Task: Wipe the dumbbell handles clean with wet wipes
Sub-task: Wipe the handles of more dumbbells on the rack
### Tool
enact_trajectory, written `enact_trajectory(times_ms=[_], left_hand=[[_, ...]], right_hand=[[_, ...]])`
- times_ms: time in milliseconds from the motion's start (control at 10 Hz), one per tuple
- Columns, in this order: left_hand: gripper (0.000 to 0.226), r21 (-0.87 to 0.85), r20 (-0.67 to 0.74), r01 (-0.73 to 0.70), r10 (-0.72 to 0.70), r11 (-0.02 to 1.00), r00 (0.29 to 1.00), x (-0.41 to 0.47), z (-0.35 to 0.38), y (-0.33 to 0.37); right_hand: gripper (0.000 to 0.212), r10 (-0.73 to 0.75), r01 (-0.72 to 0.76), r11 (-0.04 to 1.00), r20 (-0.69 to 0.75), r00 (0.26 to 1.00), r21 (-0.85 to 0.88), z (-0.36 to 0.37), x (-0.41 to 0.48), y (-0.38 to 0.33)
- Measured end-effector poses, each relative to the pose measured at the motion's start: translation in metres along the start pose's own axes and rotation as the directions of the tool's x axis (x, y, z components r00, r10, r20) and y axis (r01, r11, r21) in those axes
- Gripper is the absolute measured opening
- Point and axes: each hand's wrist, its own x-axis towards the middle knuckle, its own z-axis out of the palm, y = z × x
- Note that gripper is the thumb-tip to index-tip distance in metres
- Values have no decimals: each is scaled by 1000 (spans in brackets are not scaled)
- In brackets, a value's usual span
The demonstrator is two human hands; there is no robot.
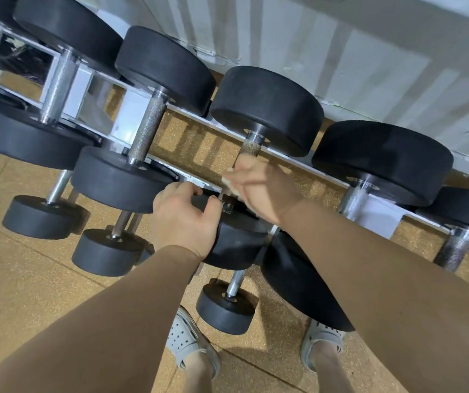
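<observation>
My right grip [258, 188] wraps the centre handle [251, 146] plus wipe [228, 180]. Left grip [182, 219] holds its near head [236, 242]. Six dumbbells [165, 66] in the upper row.

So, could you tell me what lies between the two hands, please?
Head view: the lower end of the knurled steel dumbbell handle, entering the black rubber head, separates left hand and right hand.

My blurred right hand [258, 188] is covering most of the handle [251, 146] and all but a pale scrap of wipe [228, 181], while my left hand [182, 219] is hiding part of the near head [239, 242].
</observation>
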Motion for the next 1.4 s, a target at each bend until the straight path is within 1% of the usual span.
enact_trajectory(times_ms=[100, 200, 300, 400, 500, 600, 700, 800, 900, 1000, 1100, 1200, 1300, 1400], left_hand=[[52, 7, -2, 25, -25, 1000, 1000, -1, -1, 1], [55, 15, -17, 9, -8, 1000, 1000, -2, -2, 1], [58, 19, -22, -6, 6, 1000, 1000, -2, -3, 0], [54, 15, -19, -11, 12, 1000, 1000, -2, -3, 0], [39, 5, -5, -4, 4, 1000, 1000, -2, -2, -1], [25, -16, 4, -14, 14, 1000, 1000, -1, -1, -2], [29, -27, -13, -41, 41, 999, 999, -1, 1, -4], [31, -50, -30, -55, 54, 997, 998, -1, 1, -5], [33, -42, -30, -44, 43, 998, 999, -1, 2, -6], [40, -28, -25, -28, 27, 999, 999, -1, 2, -5], [32, -35, -29, -35, 34, 999, 999, -2, 2, -6], [32, -41, -29, -42, 41, 998, 999, -2, 2, -5], [39, -27, -34, -31, 30, 999, 999, -2, 2, -4], [47, -25, -35, -31, 30, 999, 999, -1, 1, -4]], right_hand=[[36, 73, -87, 994, -182, 981, -73, 4, 0, 3], [30, -91, 69, 946, -56, 994, -317, 19, -17, 11], [9, -41, 95, 928, 156, 987, -361, 15, -18, 4], [13, -36, 116, 901, 194, 980, -418, 5, -16, -5], [9, -178, 129, 843, -45, 983, -521, -5, -9, 3], [35, -285, 78, 780, -241, 928, -621, -12, -1, 13], [29, -279, 103, 817, -232, 932, -568, 14, -5, 13], [21, -293, 220, 786, -34, 956, -578, 21, -20, 1], [13, -272, 201, 842, -72, 960, -501, 6, -13, 7], [31, -284, 64, 855, -362, 888, -515, -7, 5, 12], [22, -210, 35, 845, -272, 939, -533, 19, 2, 11], [15, -297, 216, 802, -57, 953, -556, 26, -14, 9], [21, -274, 198, 824, -68, 959, -530, 5, -9, 3], [36, -272, 103, 855, -271, 923, -508, -5, 3, 2]])
